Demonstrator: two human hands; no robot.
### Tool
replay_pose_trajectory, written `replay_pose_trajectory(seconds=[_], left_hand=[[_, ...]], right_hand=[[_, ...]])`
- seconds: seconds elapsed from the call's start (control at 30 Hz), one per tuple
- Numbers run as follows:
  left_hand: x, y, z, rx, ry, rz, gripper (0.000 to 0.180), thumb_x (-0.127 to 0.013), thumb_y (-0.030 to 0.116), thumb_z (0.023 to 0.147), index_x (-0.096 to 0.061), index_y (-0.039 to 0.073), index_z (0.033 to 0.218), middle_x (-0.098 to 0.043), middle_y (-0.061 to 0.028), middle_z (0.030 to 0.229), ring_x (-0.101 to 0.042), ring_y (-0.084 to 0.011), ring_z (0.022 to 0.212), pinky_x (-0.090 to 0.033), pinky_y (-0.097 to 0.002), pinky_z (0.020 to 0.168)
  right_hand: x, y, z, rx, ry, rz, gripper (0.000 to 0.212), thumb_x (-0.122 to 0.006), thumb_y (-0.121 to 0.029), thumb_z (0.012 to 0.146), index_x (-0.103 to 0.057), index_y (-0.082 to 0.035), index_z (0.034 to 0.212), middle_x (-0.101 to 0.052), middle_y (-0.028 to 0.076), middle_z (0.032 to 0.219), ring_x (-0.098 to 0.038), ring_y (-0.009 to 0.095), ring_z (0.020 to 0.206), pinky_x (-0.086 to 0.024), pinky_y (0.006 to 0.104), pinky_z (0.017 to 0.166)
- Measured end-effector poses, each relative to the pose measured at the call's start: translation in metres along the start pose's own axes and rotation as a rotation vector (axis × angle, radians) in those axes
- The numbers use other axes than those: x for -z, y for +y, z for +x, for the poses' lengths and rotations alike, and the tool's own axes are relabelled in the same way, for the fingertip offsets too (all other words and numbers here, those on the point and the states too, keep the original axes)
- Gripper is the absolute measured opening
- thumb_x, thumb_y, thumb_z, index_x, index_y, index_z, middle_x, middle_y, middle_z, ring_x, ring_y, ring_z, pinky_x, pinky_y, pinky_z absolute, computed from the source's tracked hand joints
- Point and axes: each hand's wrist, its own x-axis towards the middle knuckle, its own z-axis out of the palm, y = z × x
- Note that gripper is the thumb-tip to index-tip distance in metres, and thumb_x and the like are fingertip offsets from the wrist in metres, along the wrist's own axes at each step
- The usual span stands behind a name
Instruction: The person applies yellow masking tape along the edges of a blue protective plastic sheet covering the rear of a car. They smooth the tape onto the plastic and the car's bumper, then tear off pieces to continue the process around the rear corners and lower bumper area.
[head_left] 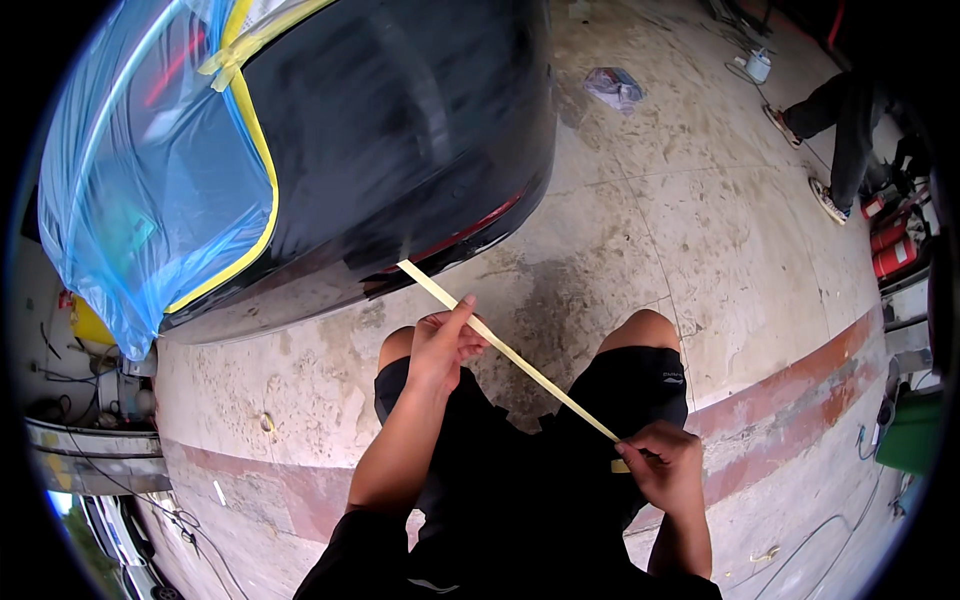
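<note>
A long pale-yellow strip of masking tape [545,383] runs taut from the lower edge of the dark car bumper [400,130] down to the right. Near the bumper, my left hand [440,348] pinches the strip, thumb on top of it. Its far end meets the bumper by a thin red reflector strip [470,232]. Over my right knee, my right hand [664,464] is closed on the near end. A small yellow piece shows under those fingers; whether it is a roll, I cannot tell. Blue masking film [170,160], edged with yellow tape [268,185], covers the car's upper left.
A crumpled plastic bag [613,89] lies on the stained concrete floor [740,250]. Another person's legs [850,130] are at the upper right, near red fire extinguishers [892,245] and a white can [759,66]. A green bin [912,432] stands at the right; cables [190,520] trail at the lower left.
</note>
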Motion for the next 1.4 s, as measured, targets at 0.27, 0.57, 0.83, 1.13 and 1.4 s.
replay_pose_trajectory(seconds=[0.27, 0.57, 0.83, 1.13, 1.4], left_hand=[[0.002, 0.004, -0.008, -0.015, 0.021, -0.048, 0.030, -0.074, 0.029, 0.094, -0.069, 0.002, 0.080, -0.071, -0.0094, 0.072, -0.068, -0.0162, 0.058, -0.053, -0.0245, 0.054], [0.006, 0.008, -0.008, -0.029, 0.006, -0.054, 0.030, -0.073, 0.029, 0.094, -0.069, 0.001, 0.083, -0.072, -0.0107, 0.076, -0.070, -0.0184, 0.064, -0.055, -0.0270, 0.059], [0.002, 0.012, 0.003, -0.023, 0.037, 0.010, 0.037, -0.074, 0.034, 0.094, -0.066, 0.005, 0.074, -0.069, -0.0094, 0.066, -0.067, -0.0169, 0.054, -0.049, -0.0249, 0.049], [0.012, 0.011, 0.007, -0.021, 0.052, 0.020, 0.031, -0.076, 0.029, 0.090, -0.064, 0.006, 0.073, -0.066, -0.0076, 0.062, -0.065, -0.0165, 0.053, -0.049, -0.0256, 0.048], [0.011, 0.009, 0.003, -0.109, 0.062, 0.079, 0.036, -0.076, 0.031, 0.093, -0.066, 0.005, 0.070, -0.068, -0.0078, 0.065, -0.065, -0.0147, 0.054, -0.048, -0.0245, 0.049]], right_hand=[[-0.001, 0.004, 0.002, 0.015, 0.015, -0.079, 0.010, -0.081, -0.001, 0.076, -0.071, -0.002, 0.075, -0.067, 0.009, 0.069, -0.067, 0.025, 0.060, -0.050, 0.0302, 0.052], [-0.001, 0.004, 0.004, 0.012, 0.037, -0.050, 0.010, -0.080, -0.001, 0.077, -0.071, -0.003, 0.075, -0.067, 0.009, 0.069, -0.066, 0.024, 0.060, -0.050, 0.0301, 0.052], [-0.001, 0.002, 0.002, 0.006, 0.011, -0.060, 0.010, -0.081, -0.001, 0.077, -0.071, -0.003, 0.075, -0.067, 0.010, 0.069, -0.067, 0.025, 0.060, -0.051, 0.0302, 0.052], [-0.002, 0.007, 0.002, 0.048, 0.010, -0.101, 0.011, -0.081, -0.002, 0.077, -0.071, -0.002, 0.076, -0.068, 0.010, 0.071, -0.068, 0.025, 0.061, -0.054, 0.0310, 0.052], [-0.002, 0.006, 0.003, 0.020, 0.019, -0.071, 0.010, -0.081, -0.001, 0.076, -0.071, -0.002, 0.075, -0.068, 0.010, 0.070, -0.068, 0.025, 0.062, -0.051, 0.0310, 0.055]])
